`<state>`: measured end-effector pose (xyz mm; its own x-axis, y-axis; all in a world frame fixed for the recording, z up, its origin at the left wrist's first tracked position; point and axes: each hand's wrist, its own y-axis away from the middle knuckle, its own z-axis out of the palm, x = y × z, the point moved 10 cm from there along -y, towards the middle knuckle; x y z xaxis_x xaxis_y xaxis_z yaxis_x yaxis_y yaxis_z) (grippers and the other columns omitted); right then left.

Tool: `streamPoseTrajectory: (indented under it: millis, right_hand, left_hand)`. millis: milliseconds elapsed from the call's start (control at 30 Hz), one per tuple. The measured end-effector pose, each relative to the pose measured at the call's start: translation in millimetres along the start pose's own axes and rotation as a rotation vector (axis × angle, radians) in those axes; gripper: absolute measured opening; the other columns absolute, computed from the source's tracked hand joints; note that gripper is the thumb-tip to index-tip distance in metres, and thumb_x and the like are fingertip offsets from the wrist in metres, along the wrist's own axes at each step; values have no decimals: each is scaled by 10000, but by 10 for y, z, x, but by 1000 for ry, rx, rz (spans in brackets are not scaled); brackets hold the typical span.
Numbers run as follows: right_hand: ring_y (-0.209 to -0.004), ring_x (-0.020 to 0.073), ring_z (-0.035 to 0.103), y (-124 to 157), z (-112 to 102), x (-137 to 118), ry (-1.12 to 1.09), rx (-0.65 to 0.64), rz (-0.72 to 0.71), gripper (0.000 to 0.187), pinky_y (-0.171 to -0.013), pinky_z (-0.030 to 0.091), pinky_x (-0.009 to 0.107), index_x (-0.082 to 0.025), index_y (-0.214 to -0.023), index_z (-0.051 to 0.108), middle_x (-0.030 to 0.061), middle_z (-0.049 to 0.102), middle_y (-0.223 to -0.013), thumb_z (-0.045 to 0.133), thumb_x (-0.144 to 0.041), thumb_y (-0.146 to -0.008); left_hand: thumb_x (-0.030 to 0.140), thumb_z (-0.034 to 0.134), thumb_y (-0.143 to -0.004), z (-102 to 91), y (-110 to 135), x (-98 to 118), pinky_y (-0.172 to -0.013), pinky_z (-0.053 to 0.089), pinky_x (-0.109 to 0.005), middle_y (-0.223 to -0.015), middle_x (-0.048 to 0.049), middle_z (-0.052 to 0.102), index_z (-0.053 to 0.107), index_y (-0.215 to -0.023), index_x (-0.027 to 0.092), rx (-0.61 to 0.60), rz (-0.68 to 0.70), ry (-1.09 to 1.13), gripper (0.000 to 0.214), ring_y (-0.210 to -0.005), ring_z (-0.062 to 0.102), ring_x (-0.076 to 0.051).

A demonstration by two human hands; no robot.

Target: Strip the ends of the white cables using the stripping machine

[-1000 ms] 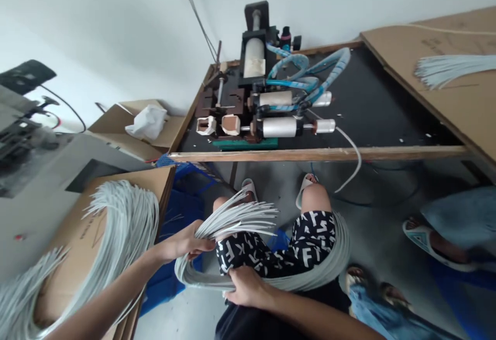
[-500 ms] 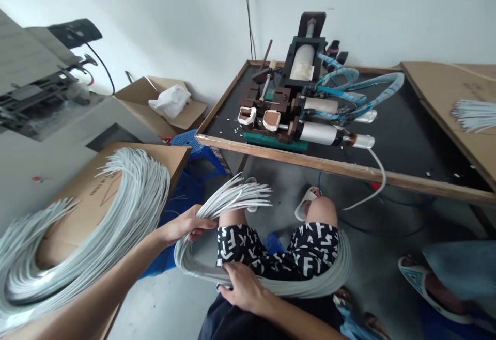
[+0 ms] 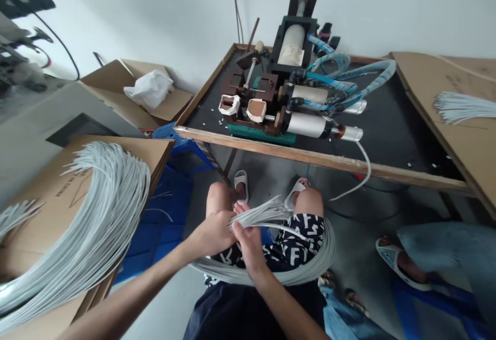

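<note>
A bundle of white wires (image 3: 260, 213) lies across my lap in a long curve, its loose ends fanned out above my knees and pointing right. Close to those ends, my left hand (image 3: 217, 234) is closed around the bundle. My right hand (image 3: 249, 237) meets it there, thumb laid over the wires and fingers behind them. One wire hangs a little below the others. The rest of the bundle bends round my right thigh. To my left, a larger pile of white wires (image 3: 112, 205) rests on a cardboard sheet (image 3: 72, 187).
Ahead, a pneumatic machine (image 3: 290, 97) with blue air hoses stands on a black wood-edged table (image 3: 383, 149). More wires (image 3: 465, 107) lie on cardboard at the right. An open carton (image 3: 112, 92) holds a white bag. Another person's leg (image 3: 437, 252) is close on the right.
My right hand has risen from the bundle's lower stretch to its ends, beside my left hand. The left hand has moved right and down, bringing the wire ends over my lap. The view has shifted.
</note>
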<state>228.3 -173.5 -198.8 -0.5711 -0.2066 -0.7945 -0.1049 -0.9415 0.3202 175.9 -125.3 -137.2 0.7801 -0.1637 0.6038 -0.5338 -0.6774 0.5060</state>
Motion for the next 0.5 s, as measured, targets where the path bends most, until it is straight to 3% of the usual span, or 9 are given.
streamPoseTrajectory:
  millis: [133, 300, 400, 500]
  right_hand:
    - [-1272, 301, 649, -81, -203, -144, -184, 84, 63, 452, -1205, 407, 506, -142, -1157, 689, 133, 741, -1273, 647, -491, -872]
    - [-1279, 269, 639, 85, -254, -407, -235, 57, 0, 235, -1210, 396, 489, -229, -961, 772, 28, 770, -1227, 664, -395, -834]
    - [-1309, 283, 612, 177, -237, -640, -189, 31, -88, 185, -1216, 369, 511, -242, -830, 772, 23, 771, -1216, 645, -376, -835]
    - [-1020, 268, 737, 219, -237, -905, -218, 14, -145, 254, -1146, 434, 546, -266, -651, 674, 0, 768, -800, 601, -394, -858]
  left_hand:
    - [236, 555, -842, 152, -49, 245, -736, 493, -383, -934, -193, 754, 677, -1030, 134, 130, -85, -273, 247, -887, 738, -363]
    - [283, 572, -879, 236, 113, 518, -810, 531, -422, -951, -160, 748, 674, -1008, 169, 191, 167, -297, 200, -930, 720, -361]
    - [267, 606, -850, 101, 294, 323, -846, 536, -399, -1029, -133, 752, 672, -1065, 204, 275, 258, -178, 233, -967, 714, -330]
    - [189, 564, -804, -12, 393, -215, -894, 532, -359, -1096, -96, 757, 653, -1103, 225, 388, 144, 30, 314, -1016, 711, -290]
